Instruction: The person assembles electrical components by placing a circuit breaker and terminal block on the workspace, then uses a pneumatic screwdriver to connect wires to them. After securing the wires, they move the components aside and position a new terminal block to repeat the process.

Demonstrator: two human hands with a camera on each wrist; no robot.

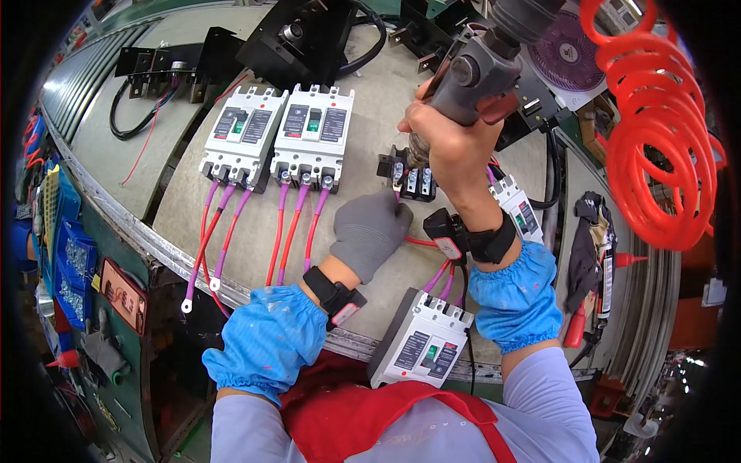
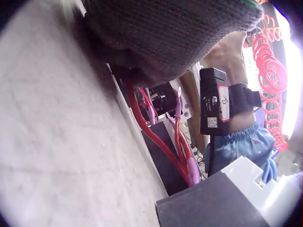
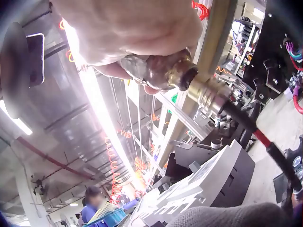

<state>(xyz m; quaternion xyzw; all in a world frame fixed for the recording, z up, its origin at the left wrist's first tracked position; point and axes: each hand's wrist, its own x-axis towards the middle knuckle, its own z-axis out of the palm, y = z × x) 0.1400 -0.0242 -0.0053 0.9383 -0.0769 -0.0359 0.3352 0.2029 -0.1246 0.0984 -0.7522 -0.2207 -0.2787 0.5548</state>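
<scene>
In the head view the bare right hand (image 1: 455, 150) grips a dark power driver (image 1: 472, 77) held upright, its tip down at a black terminal block (image 1: 413, 185) with silver screws. The gloved left hand (image 1: 372, 231) is at the block's near left corner, where a wire end meets a screw; its fingertips are partly hidden. In the left wrist view a red wire (image 2: 151, 135) runs from under the grey glove (image 2: 165, 38). The right wrist view shows the driver's long bit (image 3: 258, 135) reaching a screw beside the glove (image 3: 227, 216).
Two white breakers (image 1: 312, 135) with red and purple wires stand left of the block. Another breaker (image 1: 424, 343) lies at the near edge, and one more (image 1: 515, 207) is beyond the right wrist. Black metal housings (image 1: 297, 38) line the far side. A red coiled hose (image 1: 656, 131) hangs at right.
</scene>
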